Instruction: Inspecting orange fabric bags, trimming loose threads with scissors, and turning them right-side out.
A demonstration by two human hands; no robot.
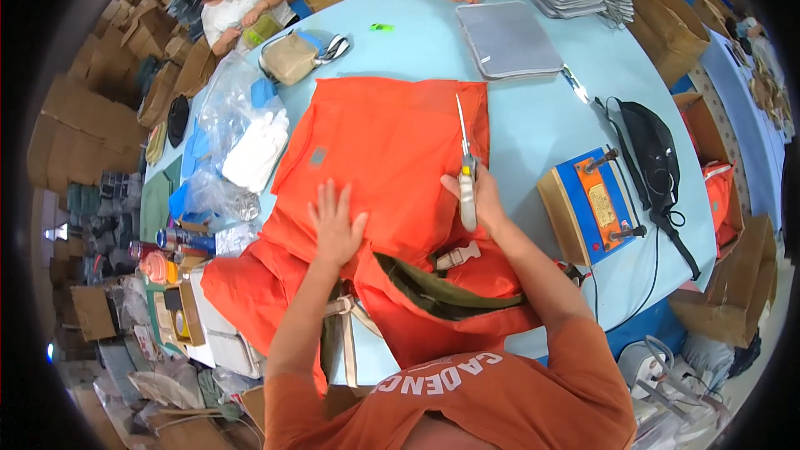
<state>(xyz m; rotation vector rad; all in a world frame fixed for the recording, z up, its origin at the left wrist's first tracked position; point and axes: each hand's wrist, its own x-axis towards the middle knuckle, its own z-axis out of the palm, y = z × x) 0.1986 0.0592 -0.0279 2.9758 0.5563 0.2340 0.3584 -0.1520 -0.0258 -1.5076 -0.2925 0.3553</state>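
One open left hand (336, 223) rests on red cloth (383, 142) mid-frame, probably steadying it. The right hand (487, 202) grips scissors (467, 187).

Left fingers (330, 197) splayed, right fingers (482, 187) curled

- Orange fabric bag (375, 137): spread on the surface (537, 129), its far part fairly flat, its near part rumpled; a small grey patch (317, 155) at left, a pale buckle (457, 257), and a gaping opening with olive lining (446, 293).
- Scissors (467, 171): slender silver blades, grey-and-yellow handles, held in the right hand (486, 200) over the bag, tips pointing forward.
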